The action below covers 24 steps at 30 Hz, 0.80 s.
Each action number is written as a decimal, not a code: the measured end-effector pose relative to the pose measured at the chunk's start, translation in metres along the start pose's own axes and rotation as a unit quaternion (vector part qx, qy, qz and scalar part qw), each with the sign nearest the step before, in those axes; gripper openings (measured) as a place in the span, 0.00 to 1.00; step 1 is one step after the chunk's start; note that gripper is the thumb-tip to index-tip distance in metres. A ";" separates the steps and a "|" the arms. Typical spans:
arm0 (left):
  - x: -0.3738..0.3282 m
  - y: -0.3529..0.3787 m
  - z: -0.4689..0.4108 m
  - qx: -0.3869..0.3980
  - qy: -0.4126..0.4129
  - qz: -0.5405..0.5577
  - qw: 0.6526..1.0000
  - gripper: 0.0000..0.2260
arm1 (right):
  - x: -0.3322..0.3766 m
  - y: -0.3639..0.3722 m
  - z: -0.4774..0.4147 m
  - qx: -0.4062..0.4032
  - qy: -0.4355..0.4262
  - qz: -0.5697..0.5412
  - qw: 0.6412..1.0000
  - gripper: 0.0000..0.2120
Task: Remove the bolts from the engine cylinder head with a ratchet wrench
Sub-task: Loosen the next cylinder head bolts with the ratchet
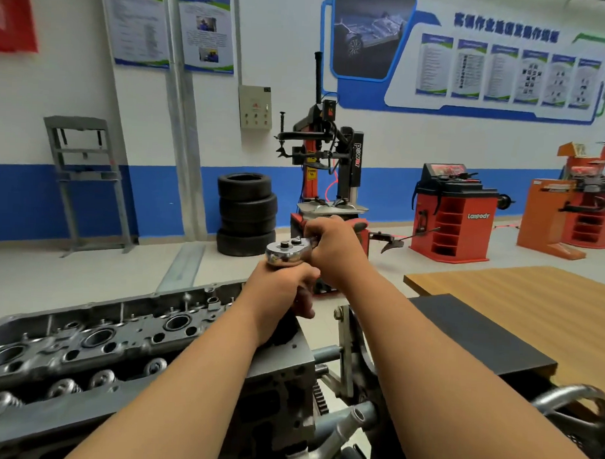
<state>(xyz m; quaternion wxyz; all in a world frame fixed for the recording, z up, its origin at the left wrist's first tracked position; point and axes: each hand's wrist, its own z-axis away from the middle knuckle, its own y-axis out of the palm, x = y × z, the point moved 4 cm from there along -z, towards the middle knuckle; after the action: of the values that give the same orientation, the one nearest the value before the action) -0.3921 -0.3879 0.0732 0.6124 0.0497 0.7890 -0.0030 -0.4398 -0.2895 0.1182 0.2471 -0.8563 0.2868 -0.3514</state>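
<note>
Head view
Ratchet wrench: the chrome, round-headed ratchet wrench (286, 253) is held in the air near mid-frame, flat face up, with its handle running toward 2 o'clock.
Right grip: the bare right grip (334, 247) is clamped round the wrench handle; the handle's red-and-black end sticks out at 1 o'clock of the knuckles.
Left grip: the bare left grip (282, 283) sits at 6 o'clock of the wrench head, fingers curled round a dark piece (292, 323) below it; what that piece is cannot be told.
Cylinder head: the grey cast-metal engine cylinder head (101, 342) lies at 8 o'clock of the hands, round bores and valve springs facing up, its right end under the left wrist. Its bolts are too blurred to pick out.
Table: a wood-topped table (532, 299) is at 4 o'clock.
Floor: a stack of black tyres (246, 213) stands at 11 o'clock, with a red cabinet machine (452, 214) at 2 o'clock.
</note>
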 end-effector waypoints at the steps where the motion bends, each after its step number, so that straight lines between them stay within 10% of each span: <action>1: 0.001 0.001 0.000 0.006 -0.010 -0.006 1.000 0.06 | 0.000 0.003 -0.004 0.009 -0.007 -0.005 1.000 0.20; 14: -0.001 0.005 0.005 -0.020 0.004 -0.049 0.999 0.17 | 0.014 -0.036 0.055 -0.067 0.075 0.152 0.983 0.05; 24: -0.005 0.004 0.008 -0.061 0.038 -0.142 0.987 0.15 | 0.063 -0.042 0.124 -0.077 0.037 0.323 0.942 0.20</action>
<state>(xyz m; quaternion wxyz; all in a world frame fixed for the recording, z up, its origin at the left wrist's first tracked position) -0.3831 -0.3852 0.0764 0.5768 -0.1002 0.8097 -0.0396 -0.2976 -0.2735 0.0957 0.2704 -0.7203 0.5832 -0.2607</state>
